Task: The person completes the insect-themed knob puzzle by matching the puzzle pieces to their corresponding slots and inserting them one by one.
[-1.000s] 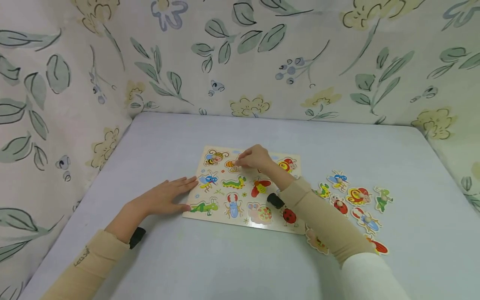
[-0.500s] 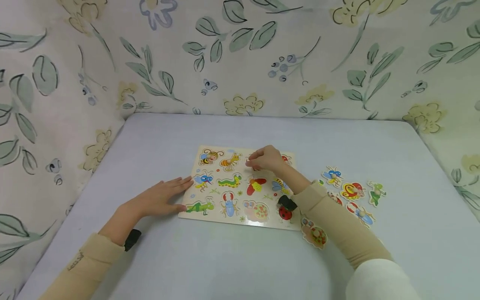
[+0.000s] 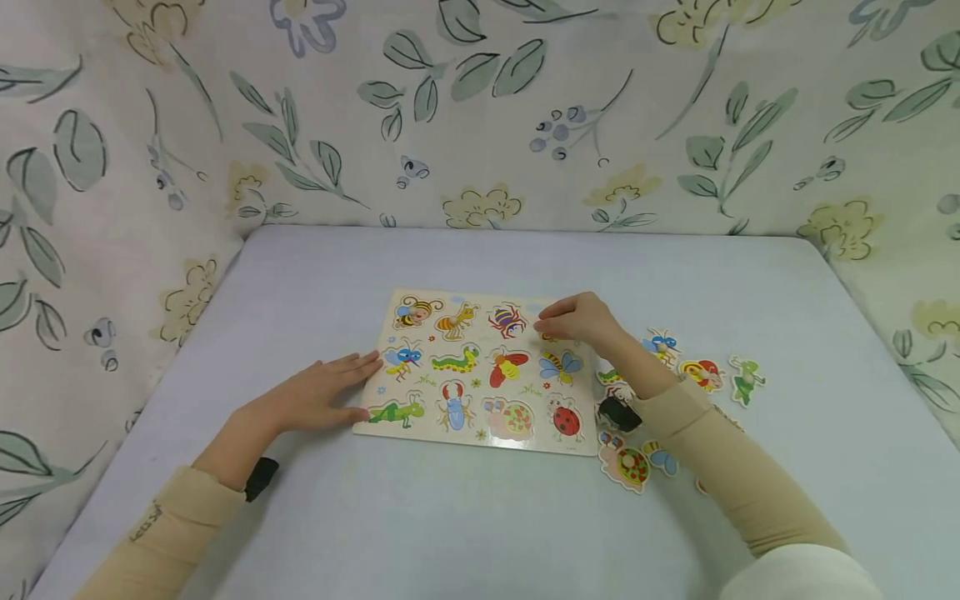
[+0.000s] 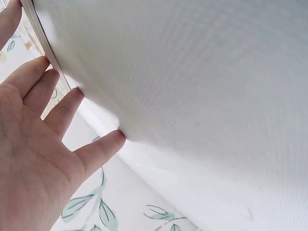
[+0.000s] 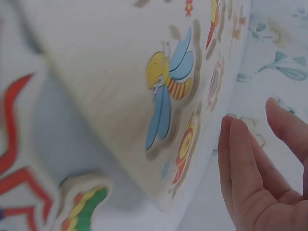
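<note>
A pale wooden puzzle board [image 3: 542, 437] printed with colourful insects lies on the table. Along its left edge rests my left hand [image 3: 322, 398], fingers spread, with fingertips touching the rim in the left wrist view. My right hand [image 3: 581, 321] hovers over the board's upper right corner, covering part of the picture there. In the right wrist view, thumb and fingers [image 5: 245, 149] stand apart with nothing between them. A bee [image 3: 416, 312], an ant [image 3: 456, 322] and a spider [image 3: 507, 321] show in the top row. Below my right hand, the wasp shape [image 5: 168, 82] appears recessed.
Loose insect puzzle pieces lie right of the board, including a snail [image 3: 628, 465], a mosquito [image 3: 663, 343], a butterfly [image 3: 703, 373] and a grasshopper [image 3: 747, 380]. My right forearm hides some of them. Floral cloth [image 3: 480, 150] rises behind the white table [image 3: 315, 517].
My right hand has moved rightward across the top row, from the ant past the spider to the corner. The view has shifted slightly. My left hand stays at the board's edge.
</note>
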A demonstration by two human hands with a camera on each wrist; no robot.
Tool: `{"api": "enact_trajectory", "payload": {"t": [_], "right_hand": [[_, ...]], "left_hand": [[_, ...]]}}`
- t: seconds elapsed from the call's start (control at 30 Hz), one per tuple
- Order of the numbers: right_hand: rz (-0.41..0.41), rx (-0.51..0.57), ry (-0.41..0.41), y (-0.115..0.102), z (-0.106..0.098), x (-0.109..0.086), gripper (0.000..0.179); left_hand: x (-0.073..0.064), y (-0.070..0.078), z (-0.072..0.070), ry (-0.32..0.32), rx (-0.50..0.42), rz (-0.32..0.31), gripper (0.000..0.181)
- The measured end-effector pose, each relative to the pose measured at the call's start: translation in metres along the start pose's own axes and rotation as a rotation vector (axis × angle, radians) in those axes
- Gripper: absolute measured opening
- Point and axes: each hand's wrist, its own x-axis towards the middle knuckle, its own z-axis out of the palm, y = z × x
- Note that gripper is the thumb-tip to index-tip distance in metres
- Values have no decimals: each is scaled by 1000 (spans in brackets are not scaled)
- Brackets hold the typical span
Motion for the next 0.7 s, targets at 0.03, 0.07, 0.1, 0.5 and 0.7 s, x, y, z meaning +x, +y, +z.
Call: {"api": "enact_trajectory", "payload": {"t": [0.03, 0.07, 0.1, 0.5, 0.7], "right_hand": [[7, 7, 0, 2, -2, -2, 37], [13, 10, -1, 4, -4, -4, 36], [17, 10, -3, 6, -6, -7, 36], [56, -17, -32, 26, -22, -38, 38], [64, -73, -33, 40, -28, -50, 40]], "left_hand": [[0, 0, 0, 1, -1, 0, 79], [0, 0, 0, 1, -2, 1, 79], [0, 0, 0, 2, -2, 1, 79], [0, 0, 0, -4, 4, -2, 81], [0, 2, -1, -8, 7, -4, 80]]}}
